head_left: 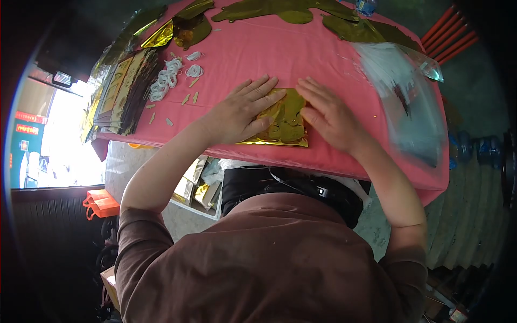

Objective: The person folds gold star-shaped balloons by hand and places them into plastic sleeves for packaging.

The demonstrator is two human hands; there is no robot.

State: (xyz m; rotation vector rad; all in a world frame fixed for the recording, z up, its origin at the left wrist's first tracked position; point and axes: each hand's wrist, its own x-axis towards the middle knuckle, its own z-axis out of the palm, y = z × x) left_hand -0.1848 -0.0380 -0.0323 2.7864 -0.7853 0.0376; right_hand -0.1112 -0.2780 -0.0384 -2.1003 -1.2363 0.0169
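A folded gold foil piece [288, 121] lies flat on the pink tablecloth [226, 59] near the table's front edge. My left hand [239, 112] rests over its left part, fingers spread and pointing up to the right. At its right side is my right hand [329, 114], palm down with the fingers extended, the fingertips touching the foil's right edge. Neither hand grips anything. Parts of the foil under my left hand are hidden.
White cord coils [166, 81] and small tags lie to the left, beside stacked packets [121, 94]. Clear plastic bags [412, 118] cover the right side. Gold foil shapes [269, 9] line the far edge, near a bottle [366, 6].
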